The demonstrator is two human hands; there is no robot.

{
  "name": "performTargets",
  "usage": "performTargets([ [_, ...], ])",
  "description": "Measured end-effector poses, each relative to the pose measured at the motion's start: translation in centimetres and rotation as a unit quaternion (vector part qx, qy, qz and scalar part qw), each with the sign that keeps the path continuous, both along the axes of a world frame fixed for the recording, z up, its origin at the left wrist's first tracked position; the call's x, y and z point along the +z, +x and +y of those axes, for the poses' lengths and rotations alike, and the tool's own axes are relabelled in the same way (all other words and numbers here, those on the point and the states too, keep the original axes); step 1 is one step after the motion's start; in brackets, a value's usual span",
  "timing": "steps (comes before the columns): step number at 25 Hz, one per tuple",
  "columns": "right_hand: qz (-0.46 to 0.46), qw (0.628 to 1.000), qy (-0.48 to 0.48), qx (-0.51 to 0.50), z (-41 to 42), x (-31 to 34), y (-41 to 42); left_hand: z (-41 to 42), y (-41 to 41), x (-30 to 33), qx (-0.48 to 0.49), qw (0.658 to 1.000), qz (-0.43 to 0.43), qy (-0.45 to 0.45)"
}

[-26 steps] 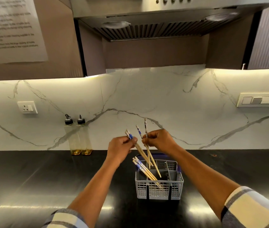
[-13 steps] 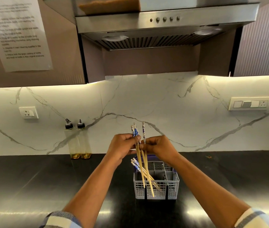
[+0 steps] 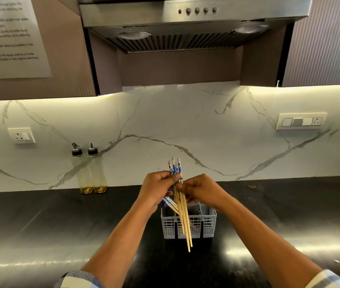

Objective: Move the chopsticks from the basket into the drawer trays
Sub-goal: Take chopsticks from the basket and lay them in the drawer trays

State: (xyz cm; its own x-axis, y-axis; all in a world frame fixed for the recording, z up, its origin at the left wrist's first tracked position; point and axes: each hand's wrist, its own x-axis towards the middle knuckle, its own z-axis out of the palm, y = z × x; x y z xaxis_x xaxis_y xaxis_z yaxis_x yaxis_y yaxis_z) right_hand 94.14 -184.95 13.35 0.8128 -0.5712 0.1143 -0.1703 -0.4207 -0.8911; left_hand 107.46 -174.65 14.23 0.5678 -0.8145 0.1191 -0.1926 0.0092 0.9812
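Above the basket (image 3: 188, 226), our left hand (image 3: 158, 189) and right hand (image 3: 201, 190) now pinch the once-splayed chopsticks (image 3: 182, 206) gathered into one bundle; more remain inside.

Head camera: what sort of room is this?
Most likely a home kitchen: a steel range hood hangs over a black countertop, two oil bottles stand against the marble backsplash, and a cutlery basket holds chopsticks.

- Chopsticks (image 3: 183, 217): bundle of wooden sticks with blue-patterned tops, held near upright above the basket, tips hanging before its front wall.
- Remaining chopsticks (image 3: 170, 204): leaning leftward inside the basket.
- Basket (image 3: 208, 225): grey plastic grid, compartmented, upright.
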Motion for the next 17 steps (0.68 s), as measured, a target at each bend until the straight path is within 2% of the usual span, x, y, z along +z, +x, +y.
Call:
performTargets([
  [9, 0.012, 0.999, -0.013, -0.027, 0.4, -2.3, -0.4, 0.4, -1.3, -1.3, 0.009, 0.997, 0.072, -0.036],
  [14, -0.035, 0.998, 0.060, -0.008, 0.6, -3.8, -0.8, 0.7, -1.6, -2.0, 0.004, 0.996, 0.085, -0.023],
  [17, -0.046, 0.994, 0.101, -0.006, 0.9, -4.5, -1.0, 0.7, -1.7, -2.6, -0.003, 0.992, 0.128, -0.008],
])
